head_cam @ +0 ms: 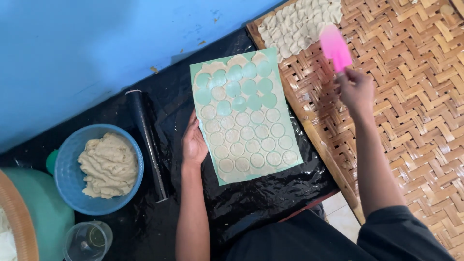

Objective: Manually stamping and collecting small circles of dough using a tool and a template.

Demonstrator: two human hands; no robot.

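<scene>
Green mat [241,176]: sheet of cut dough rounds, beside woven bamboo tray [411,121].
Left hand [194,142]: fingers spread, pressing mat's left edge.
Right hand [356,89]: grip pinching pink spatula [335,46] over tray.

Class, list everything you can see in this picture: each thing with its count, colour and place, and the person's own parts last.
green mat: one, centre, on black sheet
dough rounds: many, pale, on the mat
woven tray: one, tan, right
lifted rounds: a pile, pale, top of tray
pink spatula: one, over tray
black roller: one, left of mat
blue bowl: one, left, holding beige dough
clear cup: one, bottom left
left hand: on the mat's left edge
right hand: holding spatula
</scene>
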